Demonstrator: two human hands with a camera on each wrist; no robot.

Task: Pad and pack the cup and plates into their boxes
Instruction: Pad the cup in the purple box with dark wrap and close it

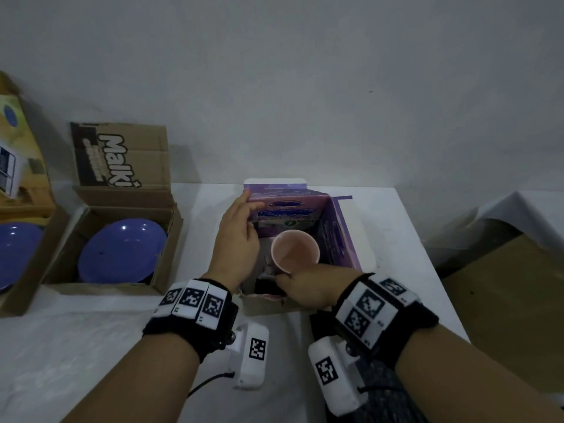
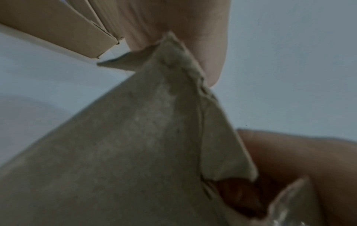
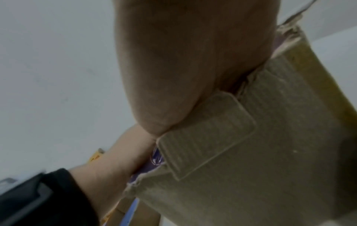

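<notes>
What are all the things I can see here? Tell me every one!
Cup: one, pink, standing upright inside the purple box.
Purple box: one, purple with brown card outside, open, middle of the table.
Plates: two, blue; one lies in the Malki box, the other in the box at the far left edge.
Malki box: one, brown cardboard, open, left of the purple box.
Far-left box: one, brown and yellow, only partly in view.
Table: one, covered in white.
Wrist bands: two, black with white coded tags, one on each wrist.
Left hand: one, on the purple box's left wall.
Right hand: one, at the box's near edge, its fingers hidden.
</notes>
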